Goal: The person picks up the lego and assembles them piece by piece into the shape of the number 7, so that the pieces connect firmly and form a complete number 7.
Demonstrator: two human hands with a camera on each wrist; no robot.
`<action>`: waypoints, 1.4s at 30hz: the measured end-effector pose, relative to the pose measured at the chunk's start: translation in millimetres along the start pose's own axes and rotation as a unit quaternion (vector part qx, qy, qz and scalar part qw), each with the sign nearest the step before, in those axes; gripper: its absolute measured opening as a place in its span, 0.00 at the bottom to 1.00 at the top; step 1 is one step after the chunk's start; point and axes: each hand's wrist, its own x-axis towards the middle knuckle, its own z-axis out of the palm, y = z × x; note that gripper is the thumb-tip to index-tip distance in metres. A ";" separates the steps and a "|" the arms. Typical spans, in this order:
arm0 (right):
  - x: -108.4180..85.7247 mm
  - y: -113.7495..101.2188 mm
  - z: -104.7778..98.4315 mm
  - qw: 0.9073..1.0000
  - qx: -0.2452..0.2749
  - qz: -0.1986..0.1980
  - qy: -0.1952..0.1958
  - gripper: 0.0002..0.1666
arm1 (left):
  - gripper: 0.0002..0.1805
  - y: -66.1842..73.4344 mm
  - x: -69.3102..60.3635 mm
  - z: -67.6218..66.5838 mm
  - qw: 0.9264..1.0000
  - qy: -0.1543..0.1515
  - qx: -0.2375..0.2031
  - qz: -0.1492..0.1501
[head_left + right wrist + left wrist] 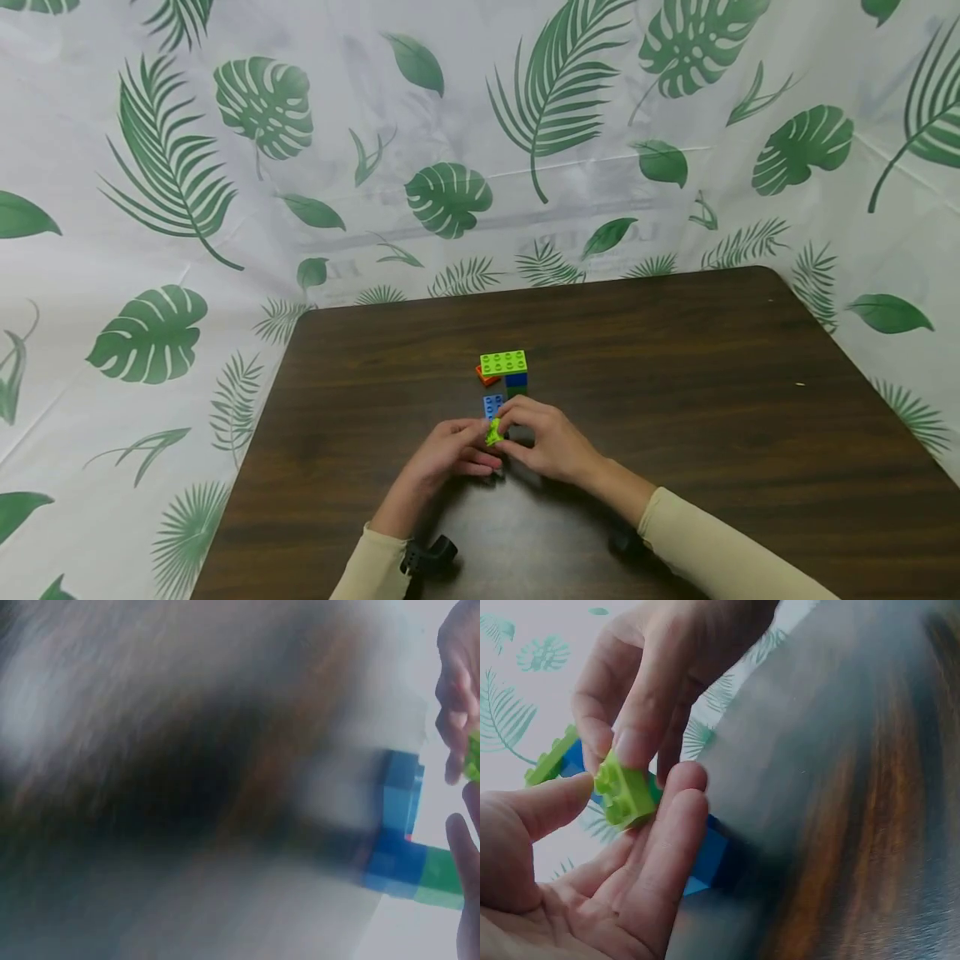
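A small lime green toy building brick (626, 796) is between my two hands, its studs facing the left thumb. My right hand (546, 437) pinches it from above with thumb and fingers. Palm up, my left hand (447, 452) holds its lower part between the thumb and the index finger, and the other fingers stretch out beside it. Just beyond the hands lies a light blue brick (492, 405). Behind it, a long lime green brick (504, 362) tops a stack with a dark blue brick (517, 380) and a green brick (441, 877).
An orange-red brick (487, 377) lies partly hidden behind the long lime green one. The dark wooden table (675, 350) meets a leaf-patterned white sheet (450, 125) at its far edge. A black wrist strap (429, 555) is on the left forearm.
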 end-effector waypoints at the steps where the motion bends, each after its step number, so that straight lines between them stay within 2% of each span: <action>1: 0.3 -0.4 2.2 1.000 -0.002 0.003 0.001 0.13 | 0.25 -2.1 0.3 0.2 1.000 0.003 -0.023 -0.004; 4: -0.2 -1.7 6.8 1.000 -0.007 0.020 -0.002 0.12 | 0.21 -8.3 2.5 1.9 0.996 0.026 -0.080 0.003; 7: -1.2 -2.3 9.6 0.999 -0.028 0.042 -0.010 0.12 | 0.14 -10.7 5.0 2.7 0.990 0.068 -0.121 0.032; 10: -1.0 -3.1 10.6 0.995 -0.070 0.067 -0.033 0.14 | 0.11 -5.7 7.4 -1.2 0.981 0.113 -0.146 0.060; 12: -0.9 -3.7 10.6 0.988 -0.111 0.081 -0.068 0.19 | 0.14 1.7 8.2 -5.9 0.976 0.131 -0.154 0.075; 16: -2.8 -1.9 10.7 0.965 -0.193 0.095 -0.152 0.28 | 0.22 23.2 9.3 -11.6 0.975 0.127 -0.161 0.083; 19: -4.2 -0.7 10.2 0.957 -0.215 0.094 -0.171 0.26 | 0.22 37.5 11.6 -11.4 0.973 0.120 -0.176 0.084; 25: -7.6 -1.5 2.1 0.966 -0.198 0.088 -0.142 0.12 | 0.22 54.8 14.8 -7.6 0.968 0.120 -0.204 0.082; 29: -13.2 2.7 -3.7 0.963 -0.210 0.093 -0.145 0.11 | 0.21 60.7 16.2 -5.6 0.966 0.128 -0.212 0.077; 33: -16.4 5.2 -11.6 0.962 -0.211 0.099 -0.143 0.10 | 0.19 64.0 18.0 -4.8 0.966 0.126 -0.211 0.075; 38: -15.7 6.1 -23.5 0.966 -0.172 0.109 -0.159 0.10 | 0.18 67.1 19.4 -4.7 0.964 0.124 -0.220 0.079; 42: -10.8 2.1 -35.9 0.972 -0.122 0.104 -0.172 0.11 | 0.18 68.1 19.8 -3.9 0.966 0.124 -0.215 0.079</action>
